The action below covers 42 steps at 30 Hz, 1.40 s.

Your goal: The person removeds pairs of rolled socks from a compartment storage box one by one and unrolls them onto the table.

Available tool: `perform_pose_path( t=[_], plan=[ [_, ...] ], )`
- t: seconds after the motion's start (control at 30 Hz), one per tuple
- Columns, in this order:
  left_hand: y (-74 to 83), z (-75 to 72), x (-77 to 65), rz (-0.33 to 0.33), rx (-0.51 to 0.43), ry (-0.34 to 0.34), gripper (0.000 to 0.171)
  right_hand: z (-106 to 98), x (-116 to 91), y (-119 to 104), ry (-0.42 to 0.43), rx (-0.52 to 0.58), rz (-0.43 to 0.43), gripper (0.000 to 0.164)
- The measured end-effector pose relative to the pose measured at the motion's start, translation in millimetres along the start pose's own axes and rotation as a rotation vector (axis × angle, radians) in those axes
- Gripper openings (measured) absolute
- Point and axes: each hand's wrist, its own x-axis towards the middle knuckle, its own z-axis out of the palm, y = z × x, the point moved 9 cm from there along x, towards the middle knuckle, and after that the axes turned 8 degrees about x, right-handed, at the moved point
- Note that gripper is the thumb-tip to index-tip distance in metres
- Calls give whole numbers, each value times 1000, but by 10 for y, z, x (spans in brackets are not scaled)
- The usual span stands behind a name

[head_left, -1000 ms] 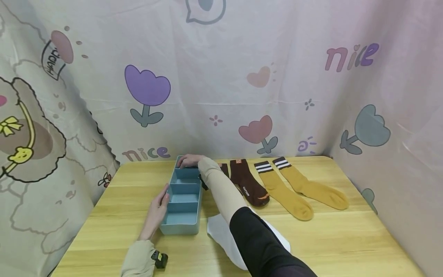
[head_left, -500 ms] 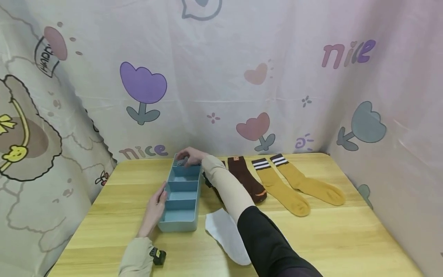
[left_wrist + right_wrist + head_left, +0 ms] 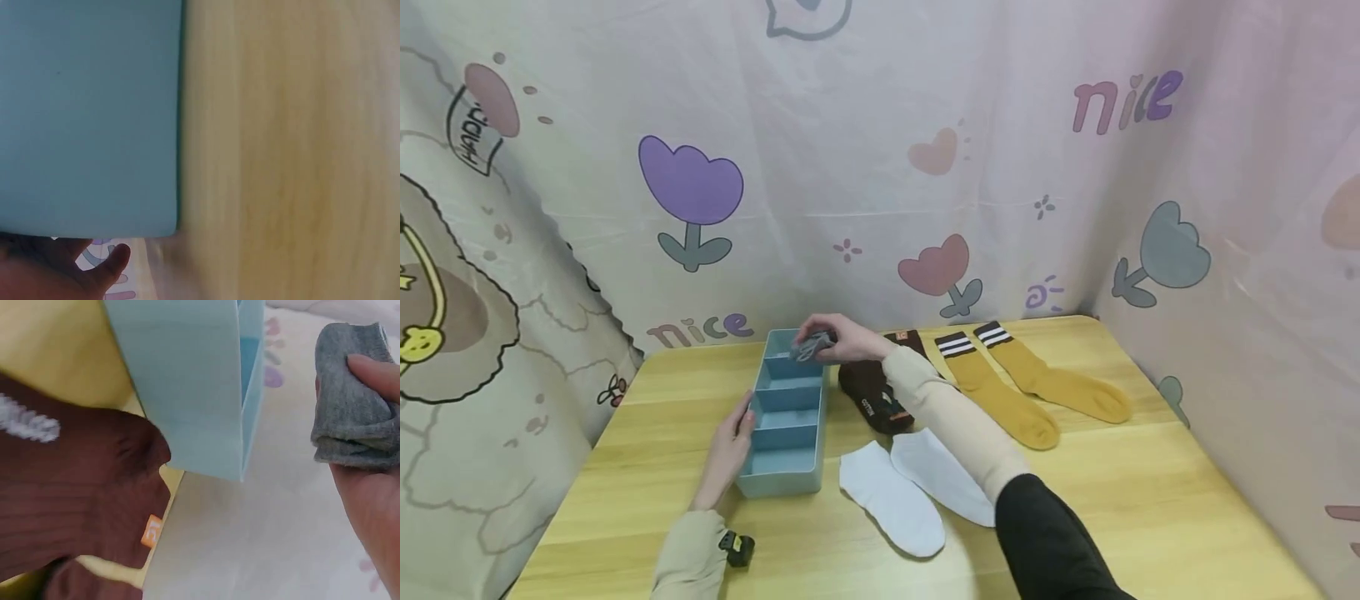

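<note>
A folded pair of grey socks [image 3: 353, 394] is pinched between the thumb and fingers of my right hand [image 3: 842, 337], above the far end of a blue divided storage box [image 3: 781, 483]. In the right wrist view the thumb lies on the top of the bundle. My left hand [image 3: 730, 446] holds the box at its left wall, thumb by the rim. The box's compartments run in a row away from me, and the nearer ones hold nothing. In the left wrist view, the box's plain outer wall [image 3: 87, 119] hides part of the left hand [image 3: 75, 275].
To the right of the box lie brown socks [image 3: 872, 392], partly under the right forearm. White ankle socks [image 3: 891, 500] lie in front, and mustard socks with striped cuffs [image 3: 1000, 400] farther right. A printed curtain [image 3: 820, 167] hangs behind the wooden table [image 3: 640, 433].
My right hand has come up out of the box's far compartment with the grey socks and moved slightly right. The left hand stays at the box's side. Both white socks now show.
</note>
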Motion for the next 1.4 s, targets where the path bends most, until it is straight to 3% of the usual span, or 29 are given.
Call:
perform_pose_path(
  t=[0.17,0.27,0.43,0.5,0.6,0.77,0.97,1.13,1.27,1.4],
  plan=[
    [-9,-28,-7,-6,18,-1,52,19,-545,-151,2,53,-41,34],
    [95,-93,-19,30,40,64,51,37,-913,-224,12,75,-46,35],
    [600,-154,-155,217,31,299,38,74,-1503,-383,38,94,-69,34],
    [867,-74,-252,321,8,367,32,65,-1738,-423,63,94,-64,32],
    [1210,130,-398,427,-33,389,27,32,-2056,-448,103,78,-68,30],
    [1632,546,-564,539,-112,270,25,-82,-2467,-401,222,74,-30,27],
    [1982,1156,-652,630,-170,-4,28,-217,-2876,-292,359,40,21,28],
    [2149,1610,-646,622,-199,-178,36,-281,-3192,-192,364,74,61,30],
    [2292,1872,-632,624,-196,-238,42,-310,-3391,-98,349,116,114,29],
    [2408,2099,-622,597,-164,-296,41,-383,-3579,47,398,146,226,29]
  ],
)
